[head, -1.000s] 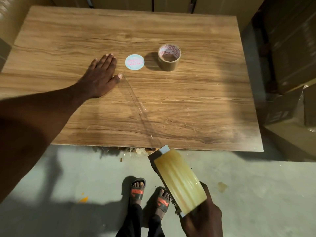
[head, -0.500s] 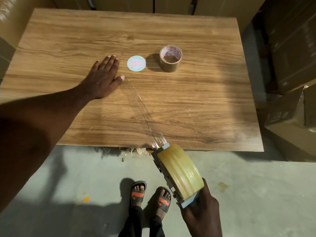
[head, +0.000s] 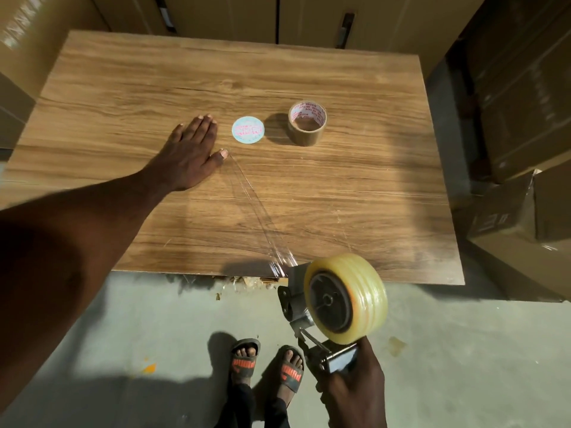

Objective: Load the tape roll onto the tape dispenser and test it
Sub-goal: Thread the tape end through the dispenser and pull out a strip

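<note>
My single head view, worn high, facing forward and steeply down, wooden table filling twelve o'clock, floor and feet at six, hands close in frame

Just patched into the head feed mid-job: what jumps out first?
The clear tape roll on the dispenser, held by the right hand off the table's near edge. A stretched tape strip runs up to the left hand, flat on the wood. A brown tape roll stands behind.

Out mid-desk — brown tape standing on end, round pale sticker just beside. Stacked around the edges — perhaps cardboard boxes.
</note>
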`<state>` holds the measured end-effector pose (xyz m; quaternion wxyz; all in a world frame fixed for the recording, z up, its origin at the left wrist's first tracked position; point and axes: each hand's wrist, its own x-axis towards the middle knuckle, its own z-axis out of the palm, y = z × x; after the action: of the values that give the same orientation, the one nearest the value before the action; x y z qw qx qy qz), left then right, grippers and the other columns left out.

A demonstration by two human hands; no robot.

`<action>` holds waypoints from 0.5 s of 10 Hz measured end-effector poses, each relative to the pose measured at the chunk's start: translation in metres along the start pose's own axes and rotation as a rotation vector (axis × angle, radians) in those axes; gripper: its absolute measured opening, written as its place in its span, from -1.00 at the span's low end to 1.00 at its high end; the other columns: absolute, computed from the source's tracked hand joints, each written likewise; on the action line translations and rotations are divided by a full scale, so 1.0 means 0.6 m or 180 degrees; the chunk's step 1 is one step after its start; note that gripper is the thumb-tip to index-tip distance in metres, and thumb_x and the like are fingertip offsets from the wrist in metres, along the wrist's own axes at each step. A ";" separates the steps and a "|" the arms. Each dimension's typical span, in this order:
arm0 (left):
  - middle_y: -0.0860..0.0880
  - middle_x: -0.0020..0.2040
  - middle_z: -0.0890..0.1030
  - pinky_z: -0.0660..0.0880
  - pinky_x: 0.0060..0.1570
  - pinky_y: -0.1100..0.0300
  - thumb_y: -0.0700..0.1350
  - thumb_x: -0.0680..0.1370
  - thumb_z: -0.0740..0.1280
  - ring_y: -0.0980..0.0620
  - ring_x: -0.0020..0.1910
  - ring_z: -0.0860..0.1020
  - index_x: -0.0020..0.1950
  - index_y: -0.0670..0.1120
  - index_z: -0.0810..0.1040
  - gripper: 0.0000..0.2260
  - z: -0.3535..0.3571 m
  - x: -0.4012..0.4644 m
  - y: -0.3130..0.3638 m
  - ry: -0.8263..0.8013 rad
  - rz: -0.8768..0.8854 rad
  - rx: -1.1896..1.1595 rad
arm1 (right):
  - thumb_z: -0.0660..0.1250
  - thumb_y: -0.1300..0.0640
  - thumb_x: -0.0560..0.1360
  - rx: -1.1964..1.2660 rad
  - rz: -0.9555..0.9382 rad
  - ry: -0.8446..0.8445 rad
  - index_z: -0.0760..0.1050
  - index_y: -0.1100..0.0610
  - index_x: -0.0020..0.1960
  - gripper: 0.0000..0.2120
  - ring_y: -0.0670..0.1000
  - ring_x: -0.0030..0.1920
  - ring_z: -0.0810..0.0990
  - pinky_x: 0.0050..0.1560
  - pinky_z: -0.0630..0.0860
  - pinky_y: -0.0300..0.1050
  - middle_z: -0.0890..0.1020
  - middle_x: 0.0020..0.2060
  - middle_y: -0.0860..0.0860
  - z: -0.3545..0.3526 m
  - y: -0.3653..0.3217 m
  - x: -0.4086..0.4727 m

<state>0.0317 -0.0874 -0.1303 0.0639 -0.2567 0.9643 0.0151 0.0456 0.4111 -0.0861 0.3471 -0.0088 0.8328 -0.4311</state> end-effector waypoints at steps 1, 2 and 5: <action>-0.14 0.70 0.03 0.04 0.60 -0.19 0.32 0.66 -0.14 -0.10 0.68 -0.01 0.67 -0.13 -0.03 -0.28 0.001 0.000 -0.002 -0.0020 0.0008 0.0023 | 0.66 0.00 0.16 -0.0262 0.0057 0.0207 0.58 -0.05 0.14 -0.42 0.12 -0.33 0.74 -0.23 0.71 0.30 0.76 -0.23 -0.02 -0.009 -0.013 0.002; -0.13 0.70 0.03 0.04 0.60 -0.18 0.33 0.65 -0.16 -0.10 0.68 -0.01 0.67 -0.13 -0.03 -0.27 -0.004 0.000 -0.004 -0.0042 -0.0001 0.0058 | 0.67 0.00 0.16 -0.0188 -0.0054 0.0235 0.54 -0.14 0.07 -0.46 0.12 -0.37 0.71 -0.28 0.70 0.26 0.75 -0.26 -0.01 -0.002 -0.031 -0.007; -0.17 0.68 0.13 0.14 0.55 -0.22 0.34 0.64 -0.12 -0.14 0.66 0.09 0.65 -0.16 0.07 -0.26 0.004 0.003 -0.009 0.0050 -0.0023 0.0141 | 0.62 -0.12 0.05 -0.0203 0.0652 0.0374 0.59 -0.20 0.09 -0.39 0.17 -0.40 0.71 -0.22 0.70 0.22 0.75 -0.33 0.03 -0.124 0.230 -0.034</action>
<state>0.0330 -0.0932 -0.1329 0.0620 -0.2587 0.9639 -0.0085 0.0569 0.5570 -0.1453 0.3394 0.0905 0.8616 -0.3665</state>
